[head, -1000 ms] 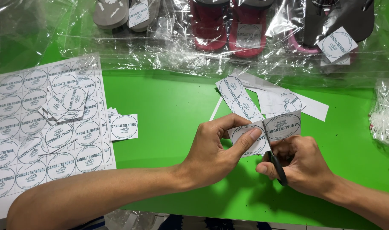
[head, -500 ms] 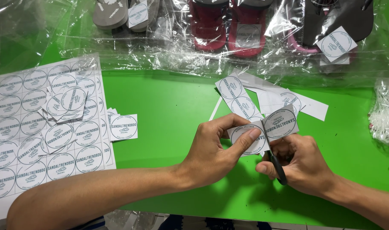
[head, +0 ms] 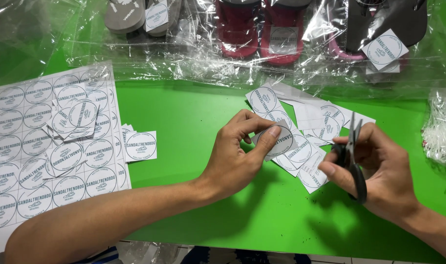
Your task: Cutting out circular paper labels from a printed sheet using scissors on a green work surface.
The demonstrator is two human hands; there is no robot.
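Round label (head: pixel 280 139) sits pinched in our left hand (head: pixel 235 159), held above the green table (head: pixel 184 117) for a clear view; our right hand (head: pixel 379 171) grips black scissors (head: pixel 354 161), blades upright, beside cut label scraps (head: pixel 306 161).

My fingers (head: pixel 274 131) cover part of the cut label (head: pixel 283 142); my palm hides the scissor handles (head: pixel 352 161); the top edge crops the bagged sandals (head: pixel 262 29).
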